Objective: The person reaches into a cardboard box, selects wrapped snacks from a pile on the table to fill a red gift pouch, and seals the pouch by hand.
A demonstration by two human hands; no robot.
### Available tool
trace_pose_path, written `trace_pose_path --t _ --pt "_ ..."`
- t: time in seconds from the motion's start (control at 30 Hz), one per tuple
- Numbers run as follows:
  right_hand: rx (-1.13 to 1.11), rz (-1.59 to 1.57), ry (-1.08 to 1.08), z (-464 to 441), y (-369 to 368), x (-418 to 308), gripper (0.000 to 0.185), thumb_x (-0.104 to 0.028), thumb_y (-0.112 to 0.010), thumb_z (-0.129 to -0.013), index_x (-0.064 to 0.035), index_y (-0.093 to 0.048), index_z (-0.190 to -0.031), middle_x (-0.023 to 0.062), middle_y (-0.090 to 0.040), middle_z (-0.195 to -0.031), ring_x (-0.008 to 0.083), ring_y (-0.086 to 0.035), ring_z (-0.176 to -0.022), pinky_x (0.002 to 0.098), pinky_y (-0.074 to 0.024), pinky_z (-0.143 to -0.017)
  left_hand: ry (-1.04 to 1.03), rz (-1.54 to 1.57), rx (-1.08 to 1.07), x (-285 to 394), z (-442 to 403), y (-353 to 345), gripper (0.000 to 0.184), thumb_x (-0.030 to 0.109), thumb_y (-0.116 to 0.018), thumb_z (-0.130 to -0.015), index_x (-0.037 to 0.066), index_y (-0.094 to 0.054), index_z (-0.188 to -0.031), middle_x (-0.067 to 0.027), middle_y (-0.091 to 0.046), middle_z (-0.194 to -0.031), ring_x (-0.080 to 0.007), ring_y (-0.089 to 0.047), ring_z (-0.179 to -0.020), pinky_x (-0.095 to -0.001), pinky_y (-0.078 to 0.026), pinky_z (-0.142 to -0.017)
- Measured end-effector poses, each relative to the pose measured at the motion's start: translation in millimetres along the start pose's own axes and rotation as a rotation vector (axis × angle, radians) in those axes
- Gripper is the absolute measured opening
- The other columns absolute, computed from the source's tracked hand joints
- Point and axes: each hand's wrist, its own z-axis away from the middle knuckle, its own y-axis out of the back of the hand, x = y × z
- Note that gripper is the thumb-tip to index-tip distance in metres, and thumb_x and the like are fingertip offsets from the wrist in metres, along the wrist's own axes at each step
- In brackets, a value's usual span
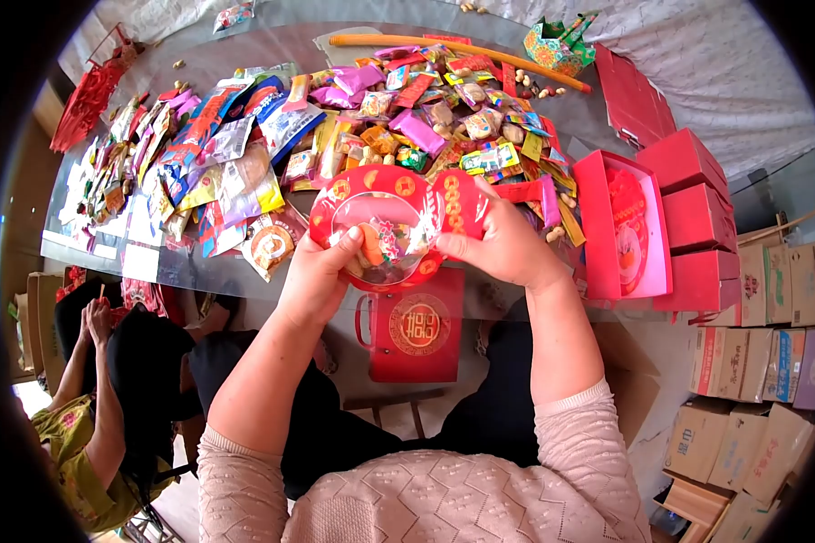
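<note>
Both hands grip a red plastic treat bag [398,184] with a round clear window, above the table's near edge. Gold coin prints decorate it, and wrapped snacks and nuts show through the window. My left hand [329,267] pinches its lower left side, thumb on the window. My right hand [516,242] is closed on its right side, thumb across the front; its fingers are partly hidden behind the bag. Below the bag is a red gift box [389,357] with a gold emblem and a handle. Beyond the hands lies a large pile of wrapped candies and snacks [417,131].
An open red box [592,235] holding a red packet stands at right, beside several stacked red boxes [693,204]. An orange stick [462,52] and a green patterned bag [561,50] lie behind the pile. Cardboard cartons [733,362] fill the right floor. Another person [104,434] sits at left.
</note>
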Motion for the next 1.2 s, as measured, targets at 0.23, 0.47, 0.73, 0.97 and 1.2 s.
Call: trace_pose_path --t 0.23,0.47,0.73,0.97,1.2 --pt "0.134 -0.121 -0.020 -2.6 -9.6 -3.7 0.029 -0.027 -0.073 -0.091 -0.0044 -0.071 -0.108 0.0137 -0.070 -0.112 0.0351 -0.059 -0.107 0.0453 -0.0442 -0.097 -0.060 0.043 0.002 5.5 0.6 -10.9 0.048 0.019 -0.073 -0.094 0.005 -0.056 -0.137 -0.0095 -0.067 -0.131 -0.0252 -0.065 -0.120 -0.0436 -0.052 -0.103" --pt "0.075 -0.224 -0.043 -2.0 -16.2 1.1 0.035 -0.026 -0.074 -0.090 -0.0016 -0.068 -0.113 0.0157 -0.067 -0.116 0.0346 -0.061 -0.107 0.0454 -0.0446 -0.099 -0.065 -0.001 0.065 -0.4 -0.1 -8.3 0.037 0.013 -0.070 -0.095 0.003 -0.061 -0.129 -0.0070 -0.073 -0.108 -0.0179 -0.070 -0.096 -0.0360 -0.057 -0.087" --pt "0.051 0.100 0.028 -6.0 -14.3 -6.8 0.032 -0.022 -0.078 -0.084 -0.0057 -0.071 -0.110 0.0162 -0.068 -0.114 0.0359 -0.061 -0.104 0.0466 -0.0463 -0.094 -0.060 0.000 0.083 -3.6 1.3 -4.8 0.037 0.013 -0.069 -0.095 0.003 -0.060 -0.130 -0.0079 -0.072 -0.116 -0.0200 -0.069 -0.105 -0.0386 -0.055 -0.095" --pt "0.413 -0.099 0.145 -6.4 -5.5 16.2 0.020 -0.017 -0.071 -0.095 -0.0009 -0.071 -0.108 0.0108 -0.069 -0.112 0.0226 -0.064 -0.104 0.0358 -0.0496 -0.094 -0.183 0.116 0.205 16.1 -8.9 19.3 0.038 0.014 -0.065 -0.099 0.002 -0.057 -0.134 -0.0105 -0.066 -0.129 -0.0235 -0.064 -0.119 -0.0415 -0.049 -0.107" --pt "0.397 -0.111 -0.031 -2.3 -5.5 13.5 0.016 -0.013 -0.068 -0.098 0.0002 -0.072 -0.105 0.0078 -0.072 -0.100 0.0188 -0.068 -0.095 0.0321 -0.0532 -0.085 -0.418 0.190 0.455 55.7 -9.6 54.2 0.036 0.017 -0.064 -0.101 0.003 -0.058 -0.134 -0.0093 -0.066 -0.129 -0.0238 -0.064 -0.118 -0.0442 -0.052 -0.103"
